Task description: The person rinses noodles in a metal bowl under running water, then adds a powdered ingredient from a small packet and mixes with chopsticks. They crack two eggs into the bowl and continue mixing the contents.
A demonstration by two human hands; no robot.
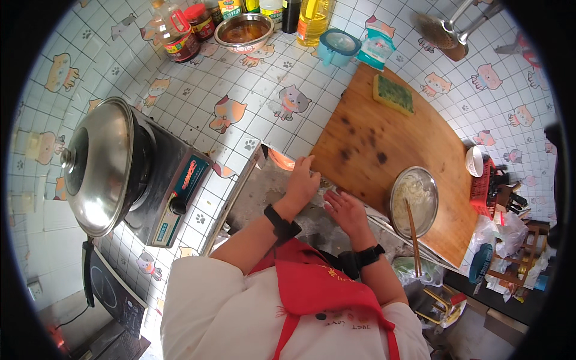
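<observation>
My left hand (305, 182) is by the left corner of a wooden board (387, 148), its fingers curled; whether something small sits between them I cannot tell. Lower and to the right, my right hand (346, 209) is apart from it, with fingers spread, palm partly turned up and nothing in it. Near the board's front edge stands a metal bowl (426, 225) holding a pale floury mixture (416, 195). A pair of wooden chopsticks (413, 243) leans out of this bowl toward me. Farther back on the board lies a yellow-green sponge (393, 94).
At left, a lidded wok (101, 166) sits on a gas stove (173, 193), its handle (87, 274) above an induction cooker (110, 288). Along the back are sauce bottles (177, 38), a bowl of brown liquid (245, 33), an oil bottle (312, 22) and a blue container (338, 47). A red basket (481, 189) stands right.
</observation>
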